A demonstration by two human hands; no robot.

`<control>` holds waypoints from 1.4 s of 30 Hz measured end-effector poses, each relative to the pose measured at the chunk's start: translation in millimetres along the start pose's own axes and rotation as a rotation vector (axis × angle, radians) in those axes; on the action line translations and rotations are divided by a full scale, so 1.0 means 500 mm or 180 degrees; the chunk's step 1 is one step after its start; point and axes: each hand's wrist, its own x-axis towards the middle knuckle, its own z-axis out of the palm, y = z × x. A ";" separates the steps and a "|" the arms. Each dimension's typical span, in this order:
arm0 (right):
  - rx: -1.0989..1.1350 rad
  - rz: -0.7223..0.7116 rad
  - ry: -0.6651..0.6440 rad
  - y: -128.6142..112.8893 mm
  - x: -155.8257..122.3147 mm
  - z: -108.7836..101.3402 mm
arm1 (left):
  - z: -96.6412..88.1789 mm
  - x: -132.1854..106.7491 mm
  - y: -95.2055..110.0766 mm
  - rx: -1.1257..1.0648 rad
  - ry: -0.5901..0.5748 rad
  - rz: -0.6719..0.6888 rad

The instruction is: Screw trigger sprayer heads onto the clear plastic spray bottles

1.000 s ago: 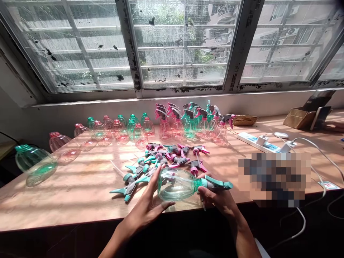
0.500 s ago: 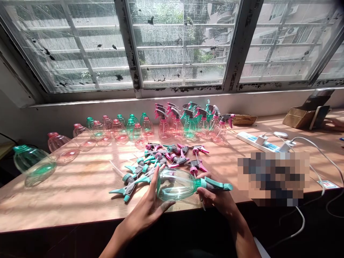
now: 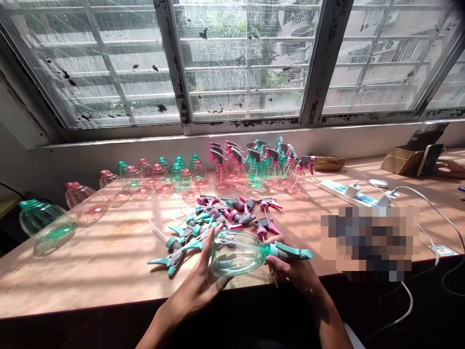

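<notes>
A clear green spray bottle [image 3: 236, 254] lies sideways in the air above the table's front edge, neck to the right. My left hand [image 3: 201, 274] is wrapped round its base end. At the neck, a teal and grey trigger spray head [image 3: 290, 251] meets the bottle, and my right hand [image 3: 288, 264] grips it there with fingers partly hidden. A thin tube [image 3: 275, 278] shows below the right hand. Just beyond the bottle lies a heap of loose spray heads, some teal [image 3: 174, 249] and some pink [image 3: 265, 225], with thin tubes.
Open pink and green bottles [image 3: 160, 179] stand at the back left. Several bottles with spray heads [image 3: 256, 169] stand at the back middle. To the right are a power strip [image 3: 347, 191] with white cables, a cardboard box [image 3: 401, 157] and another person's hand [image 3: 450, 167]. A blurred patch covers part of the right.
The reflections on the held bottle have shifted, as if it turned slightly. Both hands keep nearly the same places, and the heap is unchanged.
</notes>
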 end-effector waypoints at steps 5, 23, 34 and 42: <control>-0.0113 -0.0035 -0.0043 0.003 0.000 -0.002 | -0.004 0.008 0.010 -0.0308 0.0017 -0.0172; -0.0030 0.0068 -0.0028 0.007 0.001 -0.002 | 0.001 0.005 0.007 -0.0967 -0.0142 0.0048; -0.0141 0.0077 -0.0129 0.012 -0.001 -0.009 | 0.000 0.003 0.002 -0.0920 -0.0170 -0.0217; 0.0158 0.0259 -0.0076 0.004 -0.004 -0.004 | 0.001 0.006 0.008 -0.0551 -0.0140 0.0106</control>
